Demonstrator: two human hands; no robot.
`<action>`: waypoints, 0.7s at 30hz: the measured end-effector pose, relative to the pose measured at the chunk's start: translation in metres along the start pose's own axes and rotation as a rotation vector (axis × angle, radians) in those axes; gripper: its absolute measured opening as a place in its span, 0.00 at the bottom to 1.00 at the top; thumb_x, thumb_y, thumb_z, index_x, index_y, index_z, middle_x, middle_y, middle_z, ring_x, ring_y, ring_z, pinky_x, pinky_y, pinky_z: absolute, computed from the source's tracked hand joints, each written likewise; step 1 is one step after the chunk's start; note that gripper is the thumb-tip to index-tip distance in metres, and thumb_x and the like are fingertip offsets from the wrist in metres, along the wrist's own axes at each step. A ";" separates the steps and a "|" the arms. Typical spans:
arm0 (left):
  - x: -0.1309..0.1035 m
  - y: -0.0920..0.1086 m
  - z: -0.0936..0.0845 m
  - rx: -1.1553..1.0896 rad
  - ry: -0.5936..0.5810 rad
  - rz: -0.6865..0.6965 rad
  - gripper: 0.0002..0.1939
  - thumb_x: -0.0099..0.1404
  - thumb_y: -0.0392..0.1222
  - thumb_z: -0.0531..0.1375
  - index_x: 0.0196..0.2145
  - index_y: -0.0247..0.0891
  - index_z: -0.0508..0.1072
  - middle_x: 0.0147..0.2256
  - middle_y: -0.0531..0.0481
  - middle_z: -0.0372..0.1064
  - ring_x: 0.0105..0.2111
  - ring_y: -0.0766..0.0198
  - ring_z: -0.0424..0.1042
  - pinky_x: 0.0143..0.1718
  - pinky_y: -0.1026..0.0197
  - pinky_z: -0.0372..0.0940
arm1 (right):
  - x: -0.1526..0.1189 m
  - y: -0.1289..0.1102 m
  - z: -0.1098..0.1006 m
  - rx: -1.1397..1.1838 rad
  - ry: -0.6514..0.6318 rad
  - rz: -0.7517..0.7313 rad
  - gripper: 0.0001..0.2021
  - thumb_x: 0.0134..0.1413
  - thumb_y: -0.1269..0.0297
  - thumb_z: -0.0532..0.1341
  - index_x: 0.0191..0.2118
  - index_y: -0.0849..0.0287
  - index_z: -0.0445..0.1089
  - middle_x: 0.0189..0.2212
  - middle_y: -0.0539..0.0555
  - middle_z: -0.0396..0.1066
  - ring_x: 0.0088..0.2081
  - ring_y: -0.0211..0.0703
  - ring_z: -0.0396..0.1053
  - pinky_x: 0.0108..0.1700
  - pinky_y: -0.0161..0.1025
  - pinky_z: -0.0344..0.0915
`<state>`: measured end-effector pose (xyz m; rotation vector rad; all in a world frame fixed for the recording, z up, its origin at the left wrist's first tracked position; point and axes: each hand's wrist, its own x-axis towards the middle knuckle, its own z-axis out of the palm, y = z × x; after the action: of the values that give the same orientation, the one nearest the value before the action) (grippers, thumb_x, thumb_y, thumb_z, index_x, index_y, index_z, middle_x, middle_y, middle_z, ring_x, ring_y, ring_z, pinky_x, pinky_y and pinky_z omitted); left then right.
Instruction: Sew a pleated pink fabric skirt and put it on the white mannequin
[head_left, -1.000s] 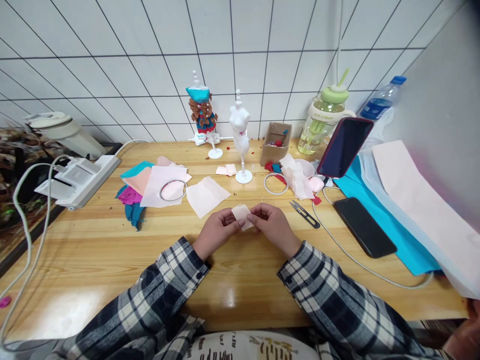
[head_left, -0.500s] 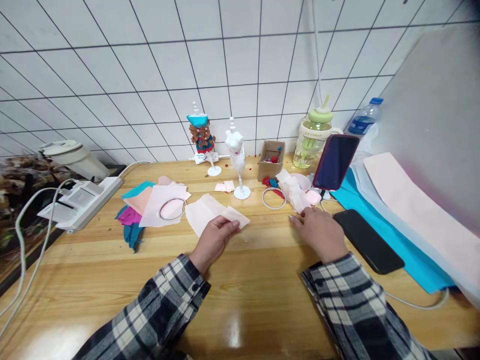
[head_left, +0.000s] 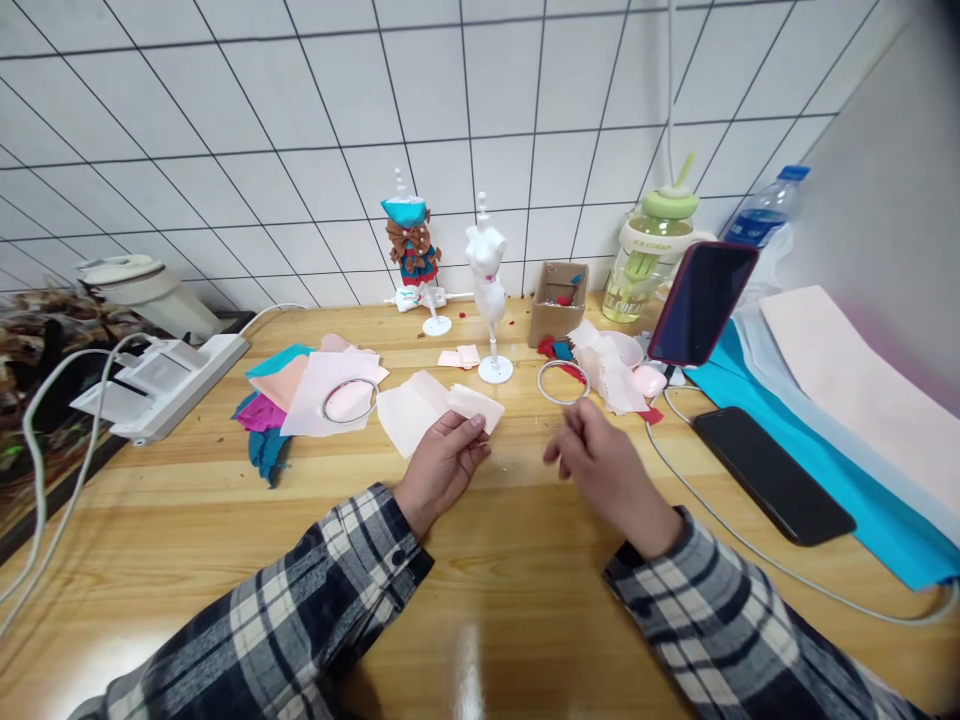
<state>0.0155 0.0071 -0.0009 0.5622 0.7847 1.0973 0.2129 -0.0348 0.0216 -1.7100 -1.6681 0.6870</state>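
My left hand point(head_left: 444, 462) pinches a small folded piece of pale pink paper or cloth point(head_left: 476, 402) between thumb and fingers. Beneath and left of it lies a larger sheet of the same pale pink material point(head_left: 411, 408). My right hand point(head_left: 596, 462) is raised over the table to the right, its fingers curled and a little blurred; whatever may be in them is hidden. Just beyond that hand lie a silver ring point(head_left: 564, 382) and a ruffled pale pink strip point(head_left: 606, 370). A bare white mini mannequin point(head_left: 489, 275) stands behind the pink piece.
A dressed mini mannequin point(head_left: 409, 240) and a small cardboard box point(head_left: 559, 305) stand near the wall. Coloured scraps point(head_left: 274, 390) lie left, with a second ring point(head_left: 349, 400). At right are a phone on a stand point(head_left: 703, 305), a flat black phone point(head_left: 772, 475), a cable and a green-lidded bottle point(head_left: 652, 250).
My right hand has drawn back leftward from beside the ruffled strip, toward my left hand, and curled. My left hand keeps its pinch on the folded pink piece. The camera view has shifted slightly.
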 end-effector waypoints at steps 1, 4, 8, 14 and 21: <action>-0.001 0.000 0.000 -0.018 0.005 -0.019 0.14 0.49 0.36 0.73 0.31 0.34 0.73 0.26 0.56 0.70 0.25 0.73 0.69 0.26 0.71 0.69 | -0.005 -0.005 0.012 0.099 -0.031 0.022 0.07 0.62 0.60 0.50 0.33 0.55 0.54 0.23 0.46 0.62 0.24 0.38 0.62 0.28 0.35 0.55; -0.004 -0.002 0.000 -0.039 0.006 -0.089 0.14 0.49 0.35 0.72 0.29 0.34 0.71 0.24 0.57 0.68 0.23 0.73 0.69 0.24 0.72 0.68 | -0.017 -0.012 0.038 0.378 -0.172 0.093 0.11 0.64 0.53 0.48 0.40 0.55 0.56 0.21 0.43 0.56 0.21 0.37 0.57 0.25 0.35 0.56; -0.006 -0.005 0.001 -0.038 -0.013 -0.108 0.13 0.50 0.35 0.72 0.28 0.34 0.70 0.24 0.55 0.69 0.25 0.71 0.72 0.28 0.70 0.70 | -0.019 -0.008 0.049 0.576 -0.329 0.162 0.14 0.66 0.51 0.44 0.40 0.55 0.58 0.25 0.45 0.60 0.21 0.35 0.60 0.23 0.34 0.61; -0.005 -0.007 0.003 0.009 -0.030 -0.043 0.12 0.51 0.35 0.71 0.29 0.33 0.72 0.26 0.54 0.70 0.26 0.73 0.70 0.30 0.71 0.68 | -0.018 -0.008 0.048 0.489 -0.412 0.094 0.13 0.68 0.51 0.44 0.41 0.55 0.56 0.26 0.47 0.70 0.19 0.34 0.64 0.22 0.33 0.60; -0.008 -0.010 0.006 0.047 0.026 0.017 0.12 0.51 0.37 0.72 0.29 0.33 0.72 0.27 0.54 0.70 0.27 0.73 0.69 0.30 0.71 0.66 | -0.020 -0.011 0.046 0.350 -0.436 0.005 0.10 0.69 0.54 0.45 0.42 0.54 0.55 0.24 0.46 0.70 0.22 0.35 0.64 0.27 0.34 0.60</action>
<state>0.0241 -0.0040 -0.0027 0.5958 0.8310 1.1059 0.1699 -0.0509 -0.0016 -1.3791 -1.6932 1.3433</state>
